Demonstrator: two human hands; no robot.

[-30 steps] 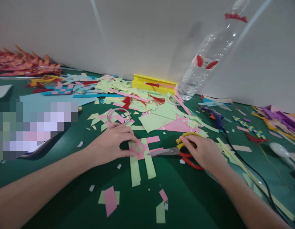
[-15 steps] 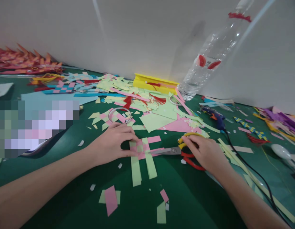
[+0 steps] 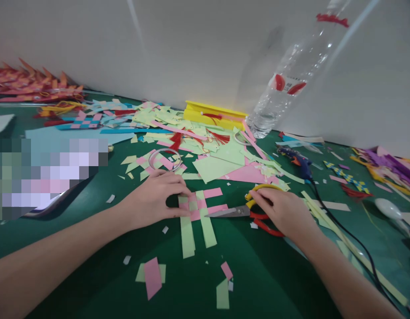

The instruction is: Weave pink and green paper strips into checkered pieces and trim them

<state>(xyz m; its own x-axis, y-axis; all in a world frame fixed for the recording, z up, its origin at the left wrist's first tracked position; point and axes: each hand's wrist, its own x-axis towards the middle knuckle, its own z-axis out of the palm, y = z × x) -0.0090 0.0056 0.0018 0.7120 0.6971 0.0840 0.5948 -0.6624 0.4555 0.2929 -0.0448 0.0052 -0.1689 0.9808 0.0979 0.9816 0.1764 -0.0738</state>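
Observation:
A small weave of pink and pale green paper strips [image 3: 200,212] lies on the green table [image 3: 264,274]. My left hand [image 3: 155,199] rests on the weave's left edge, thumb and fingertips pressed against it. Just to the right lie scissors [image 3: 240,212] with yellow and red handles, blades shut and pointing at the weave. My right hand [image 3: 283,212] is curled over the scissor handles, fingers on them.
A heap of paper scraps [image 3: 205,146] covers the middle back. A clear bottle [image 3: 291,79] and a yellow holder [image 3: 213,115] stand by the wall. A blue glue gun [image 3: 299,163] with a black cable [image 3: 351,235] lies right. Loose scraps [image 3: 152,274] lie near the front.
Both hands stay almost still on the weave and the scissors; only the view shifts slightly.

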